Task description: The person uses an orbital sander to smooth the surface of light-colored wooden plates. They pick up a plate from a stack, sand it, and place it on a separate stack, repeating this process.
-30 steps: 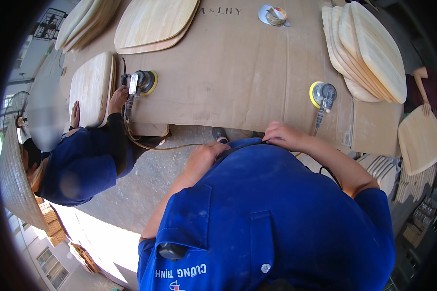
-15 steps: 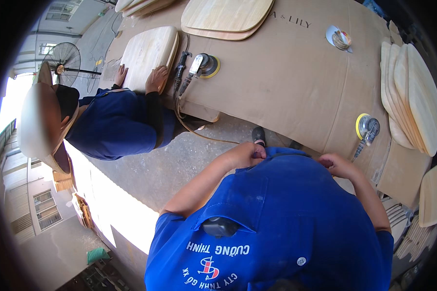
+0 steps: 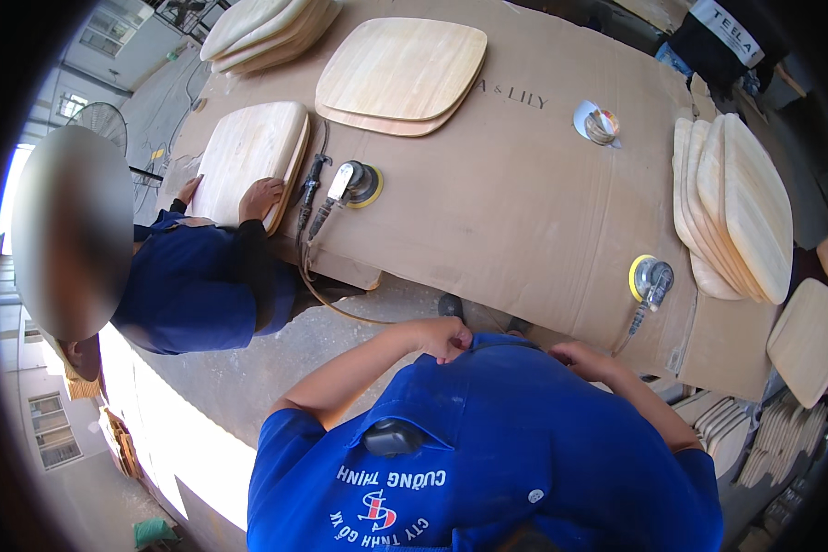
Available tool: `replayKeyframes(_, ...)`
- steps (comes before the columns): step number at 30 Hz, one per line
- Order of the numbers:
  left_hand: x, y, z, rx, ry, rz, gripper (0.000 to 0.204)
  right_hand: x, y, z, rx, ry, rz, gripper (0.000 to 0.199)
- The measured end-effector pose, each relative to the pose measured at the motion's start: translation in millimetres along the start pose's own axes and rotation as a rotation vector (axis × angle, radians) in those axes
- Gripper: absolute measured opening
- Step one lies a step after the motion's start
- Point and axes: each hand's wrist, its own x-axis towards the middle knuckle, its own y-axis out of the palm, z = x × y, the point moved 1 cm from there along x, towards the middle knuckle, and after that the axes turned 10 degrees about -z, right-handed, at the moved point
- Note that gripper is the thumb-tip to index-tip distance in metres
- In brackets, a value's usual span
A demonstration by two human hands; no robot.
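Note:
Both my hands are at the front of my blue work shirt (image 3: 488, 414). My left hand (image 3: 443, 340) has its fingers curled closed at the shirt's hem. On the other side, my right hand (image 3: 584, 361) is also closed at the hem, its fingertips partly hidden by the cloth. A dark edge or cord runs along the hem between them. The nearest tool to my right hand is an orbital sander (image 3: 651, 281) with a yellow-rimmed pad, lying on the cardboard-covered table (image 3: 524, 212).
At left a co-worker (image 3: 193, 285) rests both hands on stacked wooden boards (image 3: 253, 161). Beside them lie a second sander (image 3: 354, 184) and its hose. More boards (image 3: 400, 74) lie farther back; a leaning stack (image 3: 736, 207) stands at right. A tape roll (image 3: 602, 127) sits on the table.
The view has shifted, so the table sits lower and further left in the picture. My hands remain at the shirt hem. The co-worker's head has turned; their hands stay on the boards.

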Motion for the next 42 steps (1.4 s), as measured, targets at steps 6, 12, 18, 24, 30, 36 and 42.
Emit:
replayKeyframes(6,1,-4,18,-0.277,-0.023,0.097,0.012,5,25,-21,0.574,0.139,-0.072,0.018)
replayKeyframes(12,19,-2,57,-0.511,0.176,0.105,0.018,35,18,-50,0.59,0.197,0.013,0.026)
replayKeyframes(18,25,-27,43,-0.665,0.119,0.228,0.017,14,55,-65,0.738,0.133,-0.045,0.027)
replayKeyframes(24,33,-38,-13,-0.452,-0.03,0.243,0.016,0,25,-54,0.509,0.003,-0.184,0.02)
replayKeyframes(30,79,-24,-61,0.387,-0.148,-0.04,0.012,-27,-44,-73,0.154,-0.104,-0.252,0.015)
replayKeyframes(36,164,-14,-128,0.473,0.219,-0.312,0.024,-116,-234,-125,0.18,-0.323,-1.124,0.014)
replayKeyframes(42,247,-11,-256,0.121,0.357,-0.247,0.025,-308,-480,-308,-0.139,-0.061,-1.94,0.031)
